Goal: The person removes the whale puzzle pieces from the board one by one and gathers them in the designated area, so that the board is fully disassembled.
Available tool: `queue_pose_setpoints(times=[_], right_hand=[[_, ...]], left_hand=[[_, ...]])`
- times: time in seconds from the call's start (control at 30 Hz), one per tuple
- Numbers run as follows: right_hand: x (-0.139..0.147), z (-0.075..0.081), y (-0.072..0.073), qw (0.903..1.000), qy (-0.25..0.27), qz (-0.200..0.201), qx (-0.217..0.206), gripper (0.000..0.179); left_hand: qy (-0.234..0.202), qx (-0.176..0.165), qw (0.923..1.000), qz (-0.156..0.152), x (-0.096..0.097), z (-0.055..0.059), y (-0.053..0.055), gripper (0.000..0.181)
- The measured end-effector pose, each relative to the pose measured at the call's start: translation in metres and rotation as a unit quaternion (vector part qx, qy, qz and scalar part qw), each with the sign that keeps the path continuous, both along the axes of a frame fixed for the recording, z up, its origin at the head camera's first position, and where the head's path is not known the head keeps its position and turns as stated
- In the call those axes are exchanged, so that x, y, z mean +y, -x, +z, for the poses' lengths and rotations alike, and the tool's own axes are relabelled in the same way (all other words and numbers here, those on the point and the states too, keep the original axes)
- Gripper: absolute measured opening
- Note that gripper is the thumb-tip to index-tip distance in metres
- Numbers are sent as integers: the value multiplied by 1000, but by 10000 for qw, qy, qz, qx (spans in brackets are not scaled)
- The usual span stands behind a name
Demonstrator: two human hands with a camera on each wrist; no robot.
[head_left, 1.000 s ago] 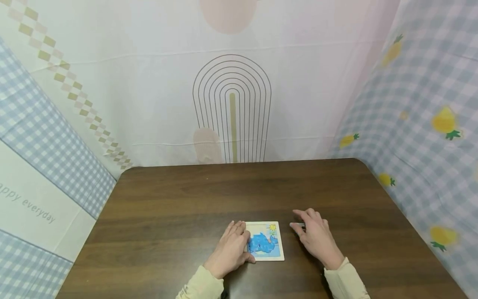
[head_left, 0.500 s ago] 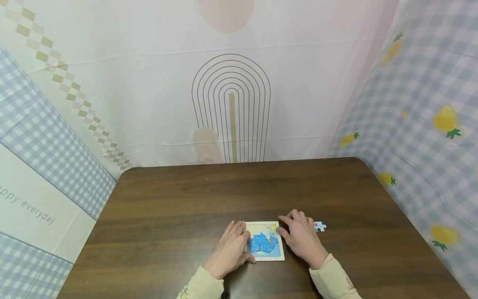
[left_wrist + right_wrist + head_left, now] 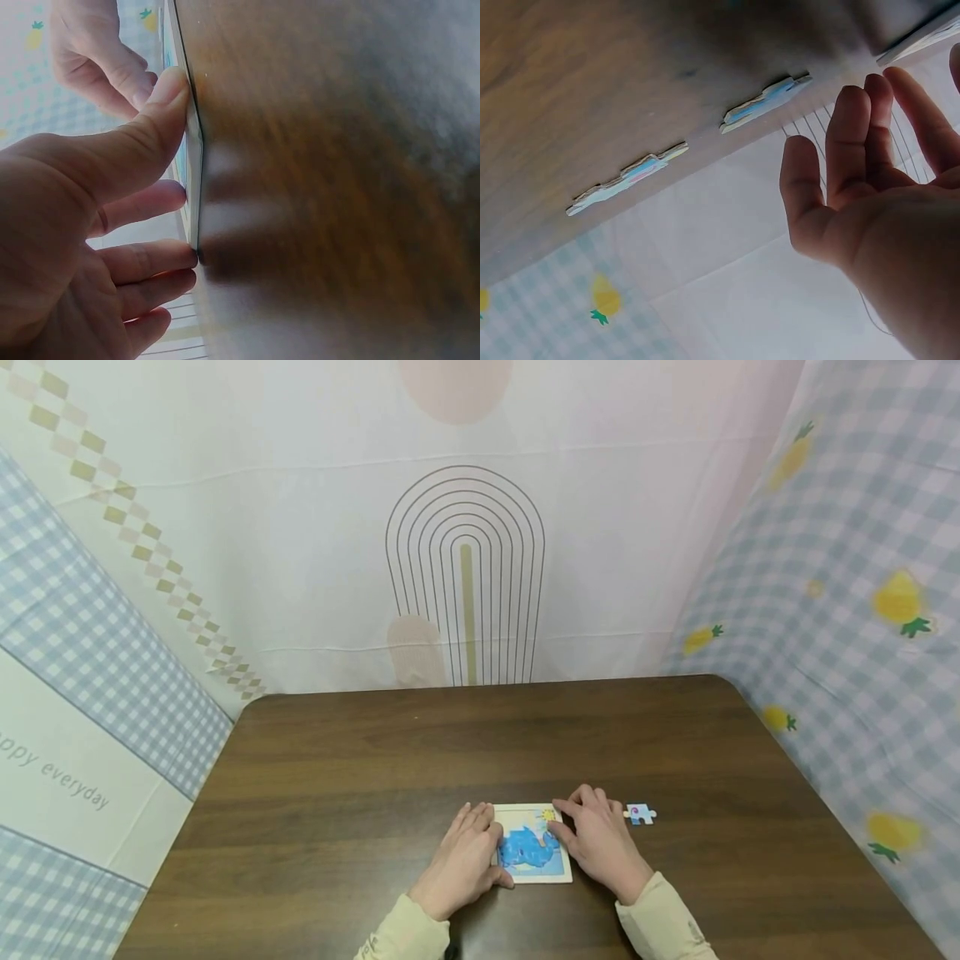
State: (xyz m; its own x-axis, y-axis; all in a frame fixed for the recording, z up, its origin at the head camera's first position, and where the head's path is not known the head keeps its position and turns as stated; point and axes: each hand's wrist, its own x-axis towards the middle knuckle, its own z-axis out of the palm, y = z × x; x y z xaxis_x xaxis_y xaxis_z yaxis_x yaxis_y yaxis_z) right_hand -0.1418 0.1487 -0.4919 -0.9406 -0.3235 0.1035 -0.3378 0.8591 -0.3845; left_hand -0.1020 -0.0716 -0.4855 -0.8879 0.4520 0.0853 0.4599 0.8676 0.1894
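A small square jigsaw puzzle [image 3: 527,849] with a pale border, a blue whale and a yellow sun lies on the table. My left hand [image 3: 463,860] rests over its left side, fingers extended along the far part and thumb at the near edge. In the left wrist view, thumb and fingertips touch the puzzle frame [image 3: 194,161]. My right hand [image 3: 600,843] has its thumb and index fingertips on the puzzle's upper right corner, by the sun; nothing shows between them. One loose puzzle piece [image 3: 641,814] lies just right of that hand.
The right wrist view shows two loose pieces on the table, a nearer puzzle piece [image 3: 626,178] and another puzzle piece [image 3: 763,103] closer to the hand. A brown wooden table [image 3: 360,752] extends to a white curtain [image 3: 322,568] behind; checked cloth [image 3: 847,652] hangs at the right.
My right hand has moved left from above the loose pieces to the puzzle's upper right corner, uncovering one piece on the table. The left hand has stayed on the puzzle.
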Motion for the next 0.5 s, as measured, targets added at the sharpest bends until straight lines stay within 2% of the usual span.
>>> queue_pose_setpoints(times=[0.3, 0.5], right_hand=[[-2, -3, -1, 9998, -165, -10, 124, 37], [-2, -3, -1, 9999, -65, -43, 67, 34]], left_hand=[[-51, -41, 10000, 18, 1, 1, 0, 44], [-81, -24, 10000, 27, 1, 1, 0, 44]])
